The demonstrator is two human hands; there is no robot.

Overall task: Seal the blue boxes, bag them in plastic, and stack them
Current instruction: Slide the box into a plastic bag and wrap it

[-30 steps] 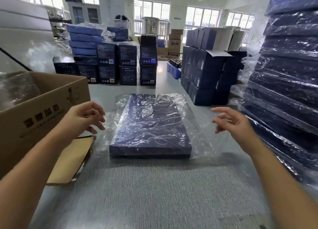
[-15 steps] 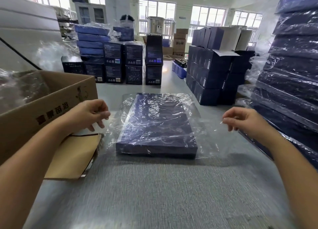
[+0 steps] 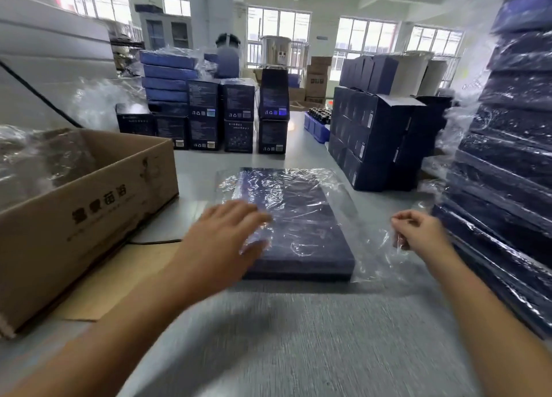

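A flat dark blue box [image 3: 301, 226] lies on the grey table inside a clear plastic bag [image 3: 373, 256] whose loose edges spread to both sides. My left hand [image 3: 224, 235] lies with straight fingers over the box's left near part, on the plastic. My right hand [image 3: 418, 232] is to the right of the box, its fingers curled and pinching the bag's loose right edge. A tall stack of bagged blue boxes [image 3: 513, 145] rises at the far right.
An open cardboard carton [image 3: 89, 193] holding plastic bags stands at the left, its flap [image 3: 119, 277] flat on the table. Upright dark blue cartons [image 3: 370, 136] and more stacked boxes [image 3: 209, 113] fill the back. Grey table surface [image 3: 298, 337] lies near me.
My left hand has moved right from beside the carton onto the box. My right hand stays to the box's right and now pinches the plastic edge.
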